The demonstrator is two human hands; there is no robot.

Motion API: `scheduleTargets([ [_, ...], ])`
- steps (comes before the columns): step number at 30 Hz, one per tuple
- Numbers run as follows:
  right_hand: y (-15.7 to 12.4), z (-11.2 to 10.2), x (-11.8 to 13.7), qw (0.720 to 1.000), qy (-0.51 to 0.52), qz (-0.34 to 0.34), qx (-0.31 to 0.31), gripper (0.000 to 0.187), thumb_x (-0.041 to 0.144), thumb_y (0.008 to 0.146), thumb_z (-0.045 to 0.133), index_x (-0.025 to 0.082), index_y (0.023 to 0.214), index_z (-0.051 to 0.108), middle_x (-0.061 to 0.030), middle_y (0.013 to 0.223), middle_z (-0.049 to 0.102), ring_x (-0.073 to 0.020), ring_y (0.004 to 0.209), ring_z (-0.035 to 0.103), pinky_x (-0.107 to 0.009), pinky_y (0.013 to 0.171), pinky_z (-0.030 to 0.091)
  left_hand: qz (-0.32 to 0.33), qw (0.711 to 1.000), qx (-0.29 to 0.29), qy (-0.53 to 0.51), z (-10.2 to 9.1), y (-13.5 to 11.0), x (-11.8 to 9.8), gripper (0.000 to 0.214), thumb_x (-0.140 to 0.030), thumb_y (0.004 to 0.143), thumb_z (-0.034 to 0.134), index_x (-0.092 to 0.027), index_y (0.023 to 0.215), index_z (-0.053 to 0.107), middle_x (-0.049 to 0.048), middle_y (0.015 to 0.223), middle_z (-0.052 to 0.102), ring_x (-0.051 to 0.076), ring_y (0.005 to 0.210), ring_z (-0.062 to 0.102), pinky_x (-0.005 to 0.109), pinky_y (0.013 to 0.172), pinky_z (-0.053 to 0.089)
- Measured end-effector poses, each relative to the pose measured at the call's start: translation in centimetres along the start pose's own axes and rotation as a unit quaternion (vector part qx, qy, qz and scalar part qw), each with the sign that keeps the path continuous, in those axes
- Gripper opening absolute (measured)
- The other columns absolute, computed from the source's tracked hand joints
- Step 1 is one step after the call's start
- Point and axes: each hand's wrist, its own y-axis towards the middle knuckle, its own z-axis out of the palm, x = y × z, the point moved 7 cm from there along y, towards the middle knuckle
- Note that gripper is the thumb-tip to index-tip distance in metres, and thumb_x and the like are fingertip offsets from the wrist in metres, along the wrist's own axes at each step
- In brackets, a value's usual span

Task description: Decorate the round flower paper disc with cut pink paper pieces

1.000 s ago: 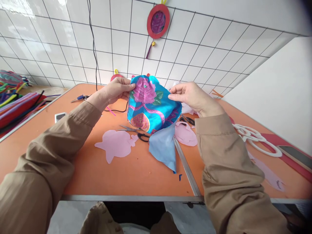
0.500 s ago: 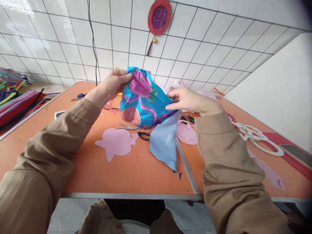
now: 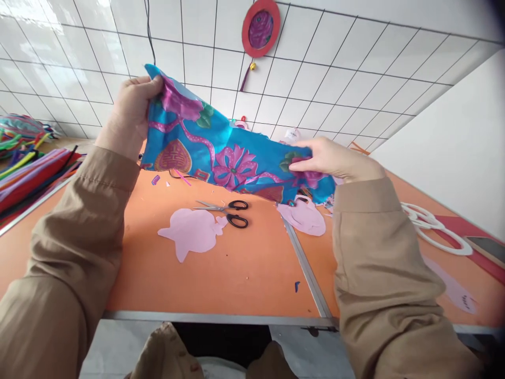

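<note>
A blue floral fabric piece (image 3: 232,158) with pink flowers and a gold emblem is stretched between my hands above the table. My left hand (image 3: 136,100) pinches its upper left corner, thumb in front. Toward the other end, my right hand (image 3: 329,160) grips the cloth's upper edge between thumb and fingers. Below the cloth lie scissors (image 3: 226,210) with black handles, blades apart and pointing left. Touching them or nearly so is a pink cut-out shape (image 3: 191,231). Another pink cut-out (image 3: 303,217) lies under the cloth's right end.
Coloured pipe cleaners (image 3: 27,176) are heaped at the left. White rings (image 3: 437,229) and a phone-like dark slab (image 3: 487,247) lie on red sheets at the right. A metal strip (image 3: 303,268) crosses the orange table (image 3: 197,289). A red round ornament (image 3: 245,31) hangs on the tiled wall.
My left hand has moved up and left, and my right hand slightly right. The fabric, folded and drooping before, is now spread wide, and the scissors' handles have come into view.
</note>
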Motion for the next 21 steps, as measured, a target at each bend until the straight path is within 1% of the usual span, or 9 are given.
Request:
scheduleTargets([
  [1, -0.4, -0.4, -0.1, 1.000, 0.009, 0.011, -0.004, 0.019, 0.016, 0.067, 0.082, 0.018, 0.084, 0.073, -0.0034, 0.072, 0.070, -0.0182, 0.065, 0.061, -0.030, 0.057, 0.050, 0.009, 1.000, -0.014, -0.001, -0.6, 0.2, -0.1, 0.032, -0.052, 0.097, 0.061, -0.019, 0.094, 0.060, -0.0036, 0.061, 0.063, 0.015, 0.082, 0.063, 0.033, 0.084, 0.054],
  [3, -0.9, -1.6, 0.1, 0.996, 0.083, -0.003, -0.045, 0.017, 0.018, 0.070, 0.081, 0.017, 0.084, 0.072, -0.0040, 0.073, 0.070, -0.0175, 0.068, 0.062, -0.030, 0.062, 0.051, 0.021, 0.999, -0.039, -0.005, -1.3, 0.3, 0.0, 0.026, -0.040, 0.098, 0.063, -0.020, 0.083, 0.058, -0.0054, 0.057, 0.059, 0.011, 0.071, 0.058, 0.028, 0.078, 0.053],
  [6, -1.4, -3.0, 0.4, 0.971, 0.199, -0.041, -0.121, 0.015, 0.016, 0.067, 0.082, 0.016, 0.078, 0.072, -0.0026, 0.071, 0.068, -0.0141, 0.066, 0.060, -0.027, 0.061, 0.048, 0.022, 0.998, -0.066, -0.009, -1.5, 0.4, 0.3, 0.029, -0.025, 0.093, 0.068, -0.021, 0.069, 0.053, -0.0052, 0.052, 0.053, 0.007, 0.059, 0.049, 0.022, 0.063, 0.047],
  [9, -1.6, -3.4, 0.6, 0.962, 0.221, -0.057, -0.149, 0.015, 0.015, 0.065, 0.084, 0.016, 0.071, 0.069, -0.0009, 0.066, 0.064, -0.0112, 0.060, 0.055, -0.027, 0.058, 0.042, 0.001, 0.997, -0.071, -0.002, -1.1, 0.4, 0.6, 0.030, -0.022, 0.087, 0.074, -0.022, 0.066, 0.053, -0.0031, 0.052, 0.052, 0.008, 0.058, 0.049, 0.023, 0.055, 0.043],
  [13, -2.0, -3.5, 0.9, 0.965, 0.209, -0.059, -0.146, 0.014, 0.016, 0.065, 0.083, 0.016, 0.069, 0.069, -0.0004, 0.064, 0.061, -0.0109, 0.058, 0.052, -0.028, 0.056, 0.036, -0.021, 0.996, -0.077, 0.029, -0.5, -0.4, 0.1, 0.027, -0.014, 0.095, 0.061, -0.017, 0.068, 0.055, -0.0037, 0.051, 0.051, 0.007, 0.056, 0.047, 0.024, 0.058, 0.044],
  [15, -2.5, -3.8, 1.1, 0.969, 0.189, -0.062, -0.147, 0.015, 0.020, 0.065, 0.083, 0.017, 0.071, 0.070, -0.0001, 0.062, 0.060, -0.0107, 0.056, 0.051, -0.030, 0.055, 0.034, -0.031, 0.996, -0.062, 0.052, 0.0, -1.3, -0.7, 0.024, -0.010, 0.097, 0.056, -0.014, 0.073, 0.058, -0.0029, 0.053, 0.053, 0.007, 0.058, 0.051, 0.025, 0.065, 0.047],
  [17, -3.0, -4.3, 1.0, 0.974, 0.165, -0.057, -0.145, 0.016, 0.023, 0.065, 0.084, 0.019, 0.071, 0.070, 0.0001, 0.062, 0.060, -0.0104, 0.054, 0.050, -0.031, 0.055, 0.034, -0.041, 0.992, -0.005, 0.120, 1.2, -2.4, -1.9, 0.023, -0.007, 0.096, 0.058, -0.010, 0.073, 0.057, -0.0022, 0.056, 0.055, 0.006, 0.059, 0.053, 0.032, 0.079, 0.051],
  [19, -3.7, -4.7, 0.8, 0.978, 0.144, -0.048, -0.142, 0.017, 0.026, 0.064, 0.085, 0.020, 0.072, 0.070, -0.0007, 0.065, 0.064, -0.0113, 0.057, 0.055, -0.032, 0.057, 0.037, -0.034, 0.980, 0.041, 0.192, 2.2, -3.7, -3.3, 0.023, -0.010, 0.097, 0.056, -0.007, 0.075, 0.059, -0.0021, 0.056, 0.055, 0.007, 0.058, 0.055, 0.040, 0.082, 0.052],
  [21, -4.4, -5.3, 0.6, 0.981, 0.095, -0.038, -0.165, 0.017, 0.032, 0.069, 0.082, 0.020, 0.075, 0.072, -0.0015, 0.069, 0.068, -0.0123, 0.060, 0.060, -0.034, 0.060, 0.041, -0.032, 0.963, 0.112, 0.241, 3.4, -5.1, -4.5, 0.022, -0.011, 0.100, 0.050, -0.002, 0.087, 0.065, -0.0027, 0.059, 0.053, 0.012, 0.072, 0.065, 0.044, 0.086, 0.050],
])
